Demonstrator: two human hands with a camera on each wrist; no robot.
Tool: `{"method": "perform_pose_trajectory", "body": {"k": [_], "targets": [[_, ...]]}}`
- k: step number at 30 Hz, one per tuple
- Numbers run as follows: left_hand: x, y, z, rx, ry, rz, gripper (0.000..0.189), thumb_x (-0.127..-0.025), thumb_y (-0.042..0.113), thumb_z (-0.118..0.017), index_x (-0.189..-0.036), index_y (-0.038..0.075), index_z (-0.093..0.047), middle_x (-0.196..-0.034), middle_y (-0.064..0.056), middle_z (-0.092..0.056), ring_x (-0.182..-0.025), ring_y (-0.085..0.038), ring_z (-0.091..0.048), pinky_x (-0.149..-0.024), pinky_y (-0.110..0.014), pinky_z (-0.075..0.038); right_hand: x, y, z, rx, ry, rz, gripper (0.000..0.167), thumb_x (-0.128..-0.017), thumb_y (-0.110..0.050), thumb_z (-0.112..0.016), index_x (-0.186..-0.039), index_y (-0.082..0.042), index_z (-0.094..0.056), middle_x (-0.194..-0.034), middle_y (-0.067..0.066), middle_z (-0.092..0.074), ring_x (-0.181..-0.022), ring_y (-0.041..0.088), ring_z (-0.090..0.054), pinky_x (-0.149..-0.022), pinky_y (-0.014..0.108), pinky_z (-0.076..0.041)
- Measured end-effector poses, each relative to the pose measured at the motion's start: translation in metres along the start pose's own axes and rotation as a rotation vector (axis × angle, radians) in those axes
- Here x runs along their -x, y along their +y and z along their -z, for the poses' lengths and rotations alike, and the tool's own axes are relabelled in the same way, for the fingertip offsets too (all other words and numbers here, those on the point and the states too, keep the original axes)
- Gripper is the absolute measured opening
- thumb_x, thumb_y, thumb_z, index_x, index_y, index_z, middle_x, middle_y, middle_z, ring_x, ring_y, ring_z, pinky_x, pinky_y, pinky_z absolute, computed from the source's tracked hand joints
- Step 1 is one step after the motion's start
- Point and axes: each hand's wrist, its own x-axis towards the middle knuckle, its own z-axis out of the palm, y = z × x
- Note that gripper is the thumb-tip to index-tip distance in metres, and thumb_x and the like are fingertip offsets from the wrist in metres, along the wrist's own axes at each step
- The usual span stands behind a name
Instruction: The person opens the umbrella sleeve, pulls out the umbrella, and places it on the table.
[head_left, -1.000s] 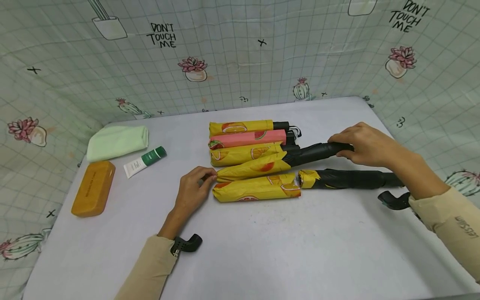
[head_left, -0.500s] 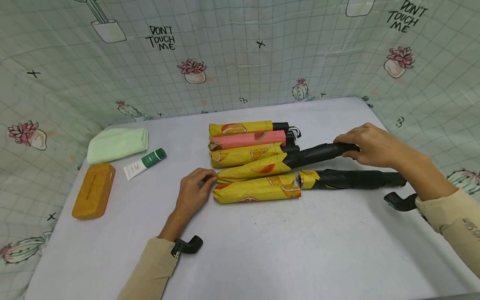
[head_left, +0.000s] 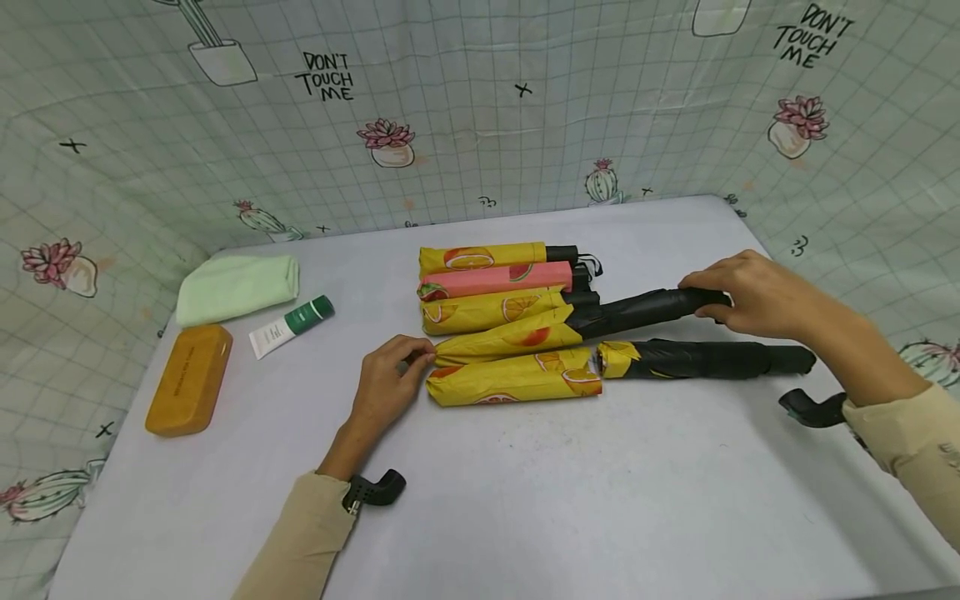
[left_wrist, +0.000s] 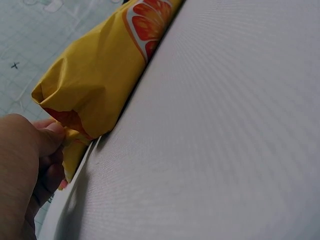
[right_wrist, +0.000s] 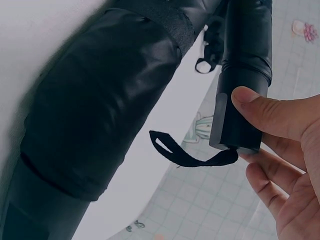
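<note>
My left hand [head_left: 392, 375] pinches the left end of a yellow fruit-print sleeve [head_left: 517, 335]. From that sleeve's right end sticks out a black folding umbrella [head_left: 637, 312], slanting up to the right. Thumb and fingers of my right hand [head_left: 753, 292] grip its far end; in the right wrist view this is a black handle [right_wrist: 240, 117] with a wrist strap [right_wrist: 187, 159] hanging off it. Just in front lies another yellow sleeve [head_left: 513, 381], which partly covers the left fingertips in the left wrist view. A second black umbrella [head_left: 705, 358] with a yellow left end lies to its right.
Behind the held sleeve lie a yellow-sleeved umbrella [head_left: 487, 310], a pink one [head_left: 491, 281] and another yellow one [head_left: 483, 257], side by side. At the left are a folded pale green cloth [head_left: 238, 289], a green-capped tube [head_left: 292, 327] and an orange-brown case [head_left: 189, 381].
My right hand has moved to the right, drawing the black umbrella's handle along and showing more of its black length outside the sleeve. The left hand keeps its pinch in the same place.
</note>
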Motion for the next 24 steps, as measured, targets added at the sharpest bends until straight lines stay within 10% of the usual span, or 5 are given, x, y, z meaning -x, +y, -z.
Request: {"method": "perform_pose_trajectory", "body": {"k": [24], "targets": [[0.0,-0.002,-0.002,0.004,0.01,-0.01,0.005,-0.092,0.007,-0.073,-0.097,0.008,-0.074,-0.093,-0.001,-0.069,-0.082,-0.011,-0.062,-0.069,-0.03,-0.052,0.018,0.011,0.006,0.053,0.029,0.028,0.041,-0.067,0.003,-0.087,-0.105,-0.007,-0.074,-0.092,0.004,-0.074,-0.078,0.021,-0.067,-0.073,0.046,-0.049]]}}
